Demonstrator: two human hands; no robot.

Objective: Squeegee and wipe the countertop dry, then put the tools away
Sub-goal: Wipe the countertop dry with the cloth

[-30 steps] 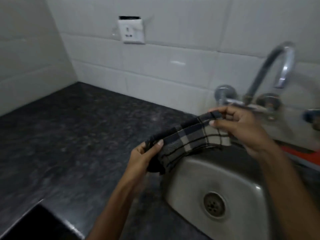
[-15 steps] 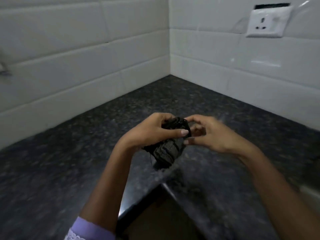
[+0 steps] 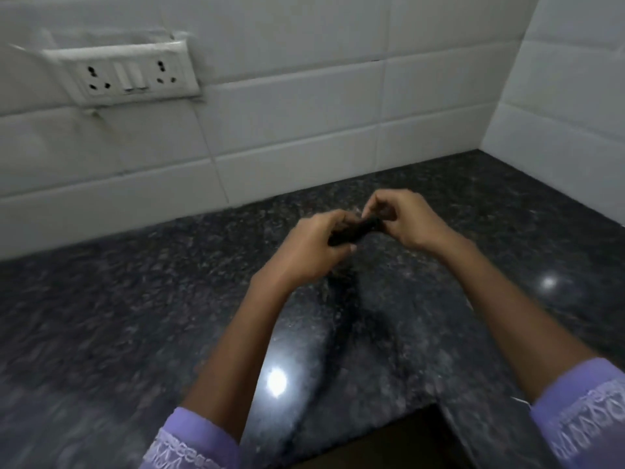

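Since half a second ago the view has swung left: the single wall socket that sat at the upper right is gone, and a double socket plate (image 3: pixel 130 75) now shows on the far wall at the upper left, while the corner of the tiled walls (image 3: pixel 304 137) has shifted to the right edge. The cloth (image 3: pixel 351 231), then a loose dark bundle hanging below the hands, is now a small tight roll squeezed between them. The dark speckled stone surface (image 3: pixel 118 316) runs from the near edge to the white tiles, with two bright light reflections on it, and a dark cut-out (image 3: pixel 399 441) sits at the near edge. The left hand (image 3: pixel 316 247) curls its fingers round the near end of the cloth, thumb across the front. The right hand (image 3: pixel 404 220) pinches the far end with bent fingertips, wrist raised. Both hands hover above the middle of the surface, lilac sleeves (image 3: pixel 585 411) at the forearms.
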